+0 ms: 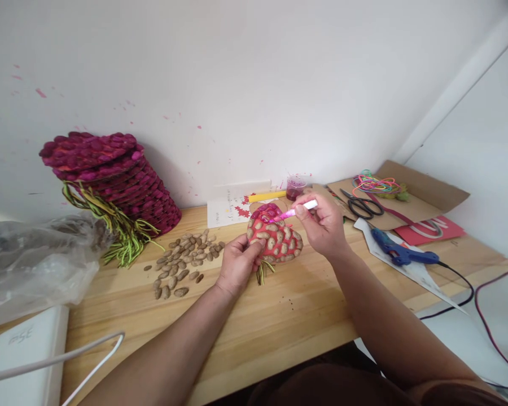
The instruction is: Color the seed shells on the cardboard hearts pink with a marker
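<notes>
From the head camera we see our left hand (pixel 237 265) gripping the lower left edge of a red heart (pixel 275 239) studded with peanut shells; the fingers (pixel 254 243) curl closed around its rim, thumb on top. The heart is held just above the tabletop (pixel 279 316), near its middle, with yellow-green strands hanging from its lower tip.

Our right hand (pixel 324 223) pinches a brush (pixel 298 211) with a white handle, fingers closed tight around it, the pink tip touching the top of the heart.

To the left lie loose shells (pixel 184 259) in a scatter, and behind them a stack (pixel 110 175) of magenta pieces with green fringe leans by the wall. A clear bag (pixel 29 259) sits at the far left. Behind the heart stands a cup (pixel 295 186) of red paint. To the right we see scissors (pixel 362 206), a blue glue gun (pixel 400 254), and coloured bands (pixel 375 184) on cardboard (pixel 432 194).
</notes>
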`<move>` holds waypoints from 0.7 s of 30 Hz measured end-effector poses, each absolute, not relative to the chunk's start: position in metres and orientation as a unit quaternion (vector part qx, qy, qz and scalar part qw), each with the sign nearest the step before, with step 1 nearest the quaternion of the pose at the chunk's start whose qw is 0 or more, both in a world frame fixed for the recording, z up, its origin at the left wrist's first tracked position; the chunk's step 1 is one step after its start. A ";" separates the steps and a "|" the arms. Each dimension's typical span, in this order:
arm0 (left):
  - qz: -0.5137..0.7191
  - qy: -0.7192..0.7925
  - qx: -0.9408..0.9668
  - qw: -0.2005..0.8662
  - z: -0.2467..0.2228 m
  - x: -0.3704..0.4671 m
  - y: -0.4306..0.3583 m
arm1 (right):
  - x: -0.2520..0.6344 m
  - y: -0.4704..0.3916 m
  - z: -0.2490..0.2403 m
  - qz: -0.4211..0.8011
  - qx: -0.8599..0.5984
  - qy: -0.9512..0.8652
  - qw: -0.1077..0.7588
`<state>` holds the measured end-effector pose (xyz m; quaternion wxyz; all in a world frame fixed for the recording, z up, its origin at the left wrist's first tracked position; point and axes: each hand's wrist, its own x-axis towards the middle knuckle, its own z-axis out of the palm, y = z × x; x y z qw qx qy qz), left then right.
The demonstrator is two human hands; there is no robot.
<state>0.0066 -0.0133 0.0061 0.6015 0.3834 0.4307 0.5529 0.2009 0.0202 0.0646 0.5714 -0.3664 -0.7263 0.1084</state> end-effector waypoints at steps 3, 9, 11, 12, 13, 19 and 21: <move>0.551 0.432 0.383 0.603 0.006 0.006 -0.013 | 0.200 0.019 0.067 0.097 -0.359 -0.732 0.571; 0.542 0.429 0.401 0.601 0.005 0.006 -0.014 | 0.199 0.018 0.068 0.099 -0.363 -0.729 0.572; 0.545 0.429 0.399 0.600 0.005 0.007 -0.014 | 0.199 0.018 0.067 0.098 -0.362 -0.731 0.570; 0.547 0.430 0.396 0.599 0.004 0.006 -0.014 | 0.199 0.018 0.067 0.096 -0.361 -0.732 0.569; 0.550 0.431 0.392 0.598 0.004 0.006 -0.013 | 0.199 0.018 0.067 0.093 -0.361 -0.734 0.568; 0.552 0.437 0.390 0.594 0.005 0.006 -0.013 | 0.200 0.019 0.065 0.106 -0.360 -0.724 0.579; 0.549 0.435 0.395 0.595 0.005 0.006 -0.013 | 0.200 0.019 0.065 0.116 -0.361 -0.721 0.580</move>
